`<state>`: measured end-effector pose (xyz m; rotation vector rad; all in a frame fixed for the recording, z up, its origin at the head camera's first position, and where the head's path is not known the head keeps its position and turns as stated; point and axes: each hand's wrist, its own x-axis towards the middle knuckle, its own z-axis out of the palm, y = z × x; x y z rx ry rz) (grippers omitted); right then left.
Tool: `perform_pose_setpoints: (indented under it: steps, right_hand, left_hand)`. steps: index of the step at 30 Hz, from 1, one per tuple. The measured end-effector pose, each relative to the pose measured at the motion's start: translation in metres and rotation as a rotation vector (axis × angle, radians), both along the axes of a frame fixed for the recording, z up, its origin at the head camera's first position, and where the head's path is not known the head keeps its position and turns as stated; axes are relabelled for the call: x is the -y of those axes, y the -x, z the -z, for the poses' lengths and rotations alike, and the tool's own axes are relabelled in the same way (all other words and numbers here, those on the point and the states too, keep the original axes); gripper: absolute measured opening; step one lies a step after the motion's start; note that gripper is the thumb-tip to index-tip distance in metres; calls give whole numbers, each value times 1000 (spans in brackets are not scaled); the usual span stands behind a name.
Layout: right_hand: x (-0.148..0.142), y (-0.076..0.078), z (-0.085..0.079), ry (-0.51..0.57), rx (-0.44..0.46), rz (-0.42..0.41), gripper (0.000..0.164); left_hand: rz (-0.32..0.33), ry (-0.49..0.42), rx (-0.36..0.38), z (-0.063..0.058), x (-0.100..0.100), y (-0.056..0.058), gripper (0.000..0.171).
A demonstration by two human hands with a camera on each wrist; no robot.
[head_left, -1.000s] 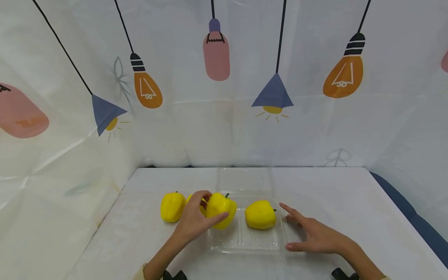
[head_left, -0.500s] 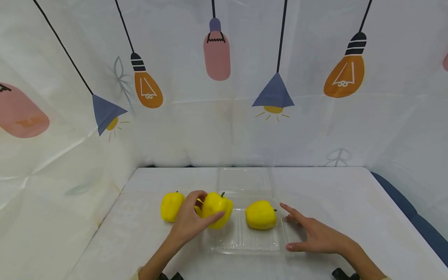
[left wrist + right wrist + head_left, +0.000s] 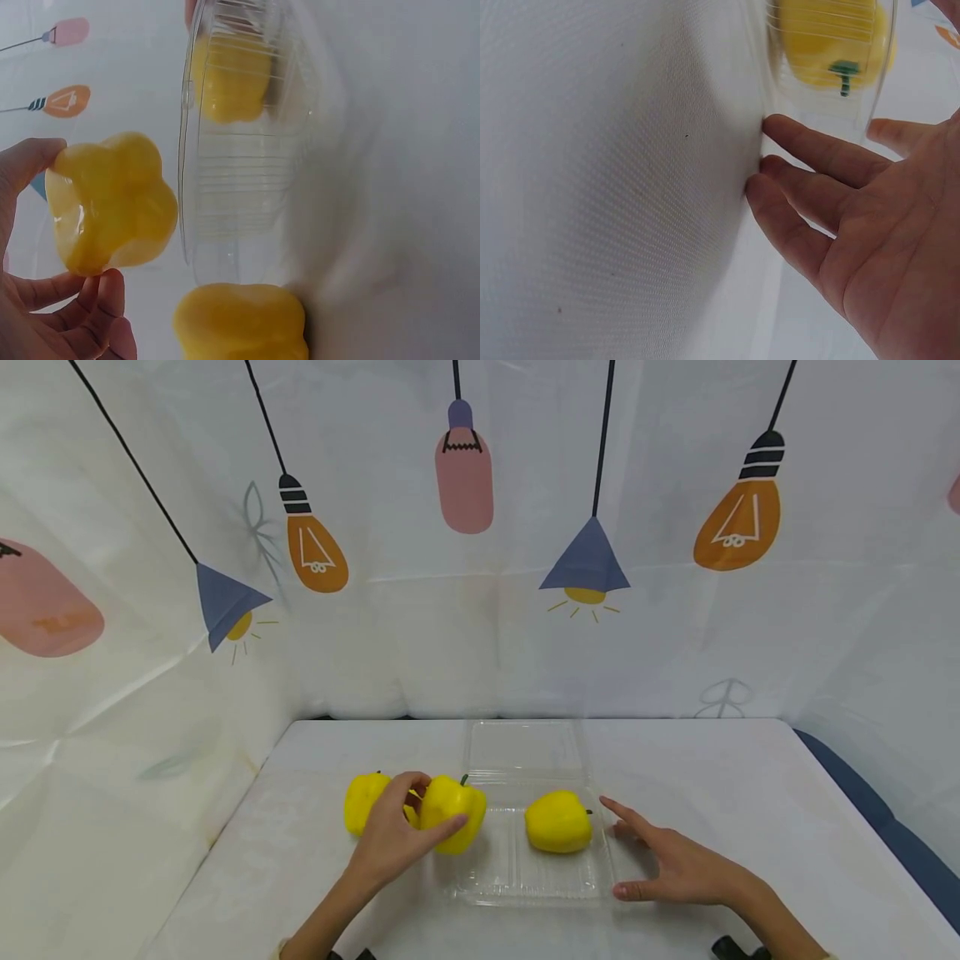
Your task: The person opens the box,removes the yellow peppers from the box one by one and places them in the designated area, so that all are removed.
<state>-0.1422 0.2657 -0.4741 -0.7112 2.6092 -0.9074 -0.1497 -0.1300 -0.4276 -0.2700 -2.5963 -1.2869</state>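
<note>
My left hand (image 3: 393, 833) grips a yellow bell pepper (image 3: 456, 814) between thumb and fingers, its green stem pointing up. In the left wrist view, that pepper (image 3: 112, 206) is held up beside the rim of a clear plastic clamshell container (image 3: 240, 180). Another yellow bell pepper (image 3: 558, 821) lies on its side in the right half of the container (image 3: 517, 887), stem to the right. My right hand (image 3: 675, 864) is at the container's right side, fingers spread and holding nothing. In the right wrist view, fingertips (image 3: 780, 127) rest at the table surface.
Left of the container stands a yellow pepper (image 3: 363, 802) on the white table (image 3: 712, 777), with a further yellow one mostly hidden behind my left hand. The container's lid (image 3: 525, 745) lies folded open toward the back. A lamp-printed curtain (image 3: 495, 635) hangs behind the table.
My left hand has moved left with the pepper, from over the container's left half toward its left edge. The right hand and the pepper inside the container stay put.
</note>
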Motion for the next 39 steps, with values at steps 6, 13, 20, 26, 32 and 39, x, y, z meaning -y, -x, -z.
perform_pose_setpoints:
  steps: [6,13,20,26,32,39]
  right_hand:
    - [0,1,1,-5,13,13,105]
    - [0,-1,0,5,12,3,105]
    - [0,-1,-1,4,12,-4,104]
    - [0,0,0,7,22,5,104]
    - [0,0,1,8,23,0,104]
    - [0,0,1,-1,23,8,105]
  left_hand:
    - [-7,17,-5,0,5,-2,68]
    - [-10,13,-4,2,13,-4,67]
    - [-5,24,10,2,18,-6,68]
    - [-43,74,61,2,24,-9,69]
    - [-60,122,88,3,29,-11,71]
    - [-53,159,103,4,34,-14,73]
